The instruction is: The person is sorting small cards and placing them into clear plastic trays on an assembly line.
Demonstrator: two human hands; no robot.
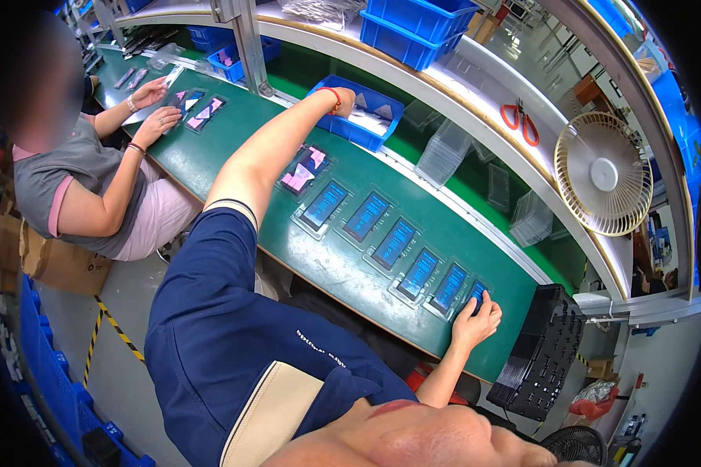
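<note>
My left arm stretches across the green table, and my left hand [341,101] reaches into the near end of a blue bin [378,142]. Small white pieces [368,121] lie in that bin. The fingertips are hidden, so what they hold does not show. At the right end of a row of several dark blue screen panels [394,243], each in a clear plastic tray, my right hand [477,323] touches the last panel [473,294], thumb and fingers apart. Left of the row lie dark panels with pink pieces on them [306,170].
A co-worker [93,171] sits at left, hands over similar panels [205,114]. Black stacked trays [539,350] stand at the table's right end. Behind are clear plastic trays [444,152], a shelf with red-handled scissors [520,124] and a fan [603,173].
</note>
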